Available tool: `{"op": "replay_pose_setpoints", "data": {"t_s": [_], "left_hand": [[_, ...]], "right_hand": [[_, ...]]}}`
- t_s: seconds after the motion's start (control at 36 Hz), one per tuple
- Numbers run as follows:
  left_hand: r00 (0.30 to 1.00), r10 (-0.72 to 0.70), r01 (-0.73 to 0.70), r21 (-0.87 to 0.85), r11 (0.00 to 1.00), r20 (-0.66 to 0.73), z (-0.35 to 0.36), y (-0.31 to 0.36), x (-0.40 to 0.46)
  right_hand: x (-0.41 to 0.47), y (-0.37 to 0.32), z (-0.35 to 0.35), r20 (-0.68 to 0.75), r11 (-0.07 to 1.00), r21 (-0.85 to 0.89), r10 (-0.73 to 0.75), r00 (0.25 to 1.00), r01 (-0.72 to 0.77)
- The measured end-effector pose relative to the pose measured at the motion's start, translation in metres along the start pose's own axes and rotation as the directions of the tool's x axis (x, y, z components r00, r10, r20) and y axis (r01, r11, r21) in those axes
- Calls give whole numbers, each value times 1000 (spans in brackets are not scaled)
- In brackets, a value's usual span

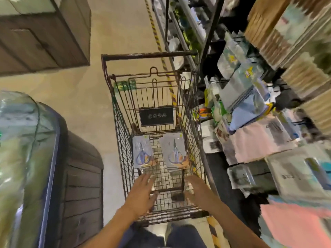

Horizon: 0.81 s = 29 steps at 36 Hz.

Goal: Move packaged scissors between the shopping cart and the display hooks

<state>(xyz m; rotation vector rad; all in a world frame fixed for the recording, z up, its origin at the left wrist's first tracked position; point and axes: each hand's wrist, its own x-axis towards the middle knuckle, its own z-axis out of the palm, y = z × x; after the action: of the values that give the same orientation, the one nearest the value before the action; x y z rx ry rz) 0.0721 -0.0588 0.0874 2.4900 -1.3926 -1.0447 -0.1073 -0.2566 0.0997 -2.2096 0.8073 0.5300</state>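
Both hands, left hand (pixel 143 190) and right hand (pixel 198 191), reach empty with fingers spread over the shopping cart (pixel 123 151); labels on the scissors packs (pixel 176 153) are unreadable.

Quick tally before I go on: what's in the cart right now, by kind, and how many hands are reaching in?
Stacks of packaged scissors in the cart: 2, a left stack and a right stack; packs per stack cannot be counted.
Hands over the cart: 2, the left hand and the right hand, both empty.
Total: 4

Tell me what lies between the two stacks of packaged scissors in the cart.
Head view: only bare wire cart floor separates the left stack from the right stack; nothing else lies there.
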Motion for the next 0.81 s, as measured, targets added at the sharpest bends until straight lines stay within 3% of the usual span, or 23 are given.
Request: {"op": "replay_pose_setpoints", "data": {"t_s": [0.19,0.31,0.5,0.58,0.64,0.67,0.72,0.81], "left_hand": [[997,10,-6,-59,998,70,-2,-34,50],[999,15,-8,-163,987,45,-7,-49,71],[997,-74,75,-132,988,13,33,-74,129],[994,-103,108,-139,984,43,63,-85,157],[995,-98,102,-150,983,34,81,-91,172],[994,-104,107,-160,981,30,91,-94,179],[991,-123,132,-170,977,59,109,-100,194],[988,-122,139,-197,971,94,127,-106,208]], "right_hand": [[27,-14,-8,-20,994,33,106,994,-105],[55,-8,-1,17,983,88,158,987,-159],[139,34,35,49,968,125,213,976,-218],[169,57,56,51,980,154,116,992,-123],[190,72,71,-76,969,249,17,997,2],[204,82,80,-107,939,343,72,992,-31],[228,90,87,-112,916,376,196,974,-141],[258,86,96,-239,898,403,288,927,-175]]}}
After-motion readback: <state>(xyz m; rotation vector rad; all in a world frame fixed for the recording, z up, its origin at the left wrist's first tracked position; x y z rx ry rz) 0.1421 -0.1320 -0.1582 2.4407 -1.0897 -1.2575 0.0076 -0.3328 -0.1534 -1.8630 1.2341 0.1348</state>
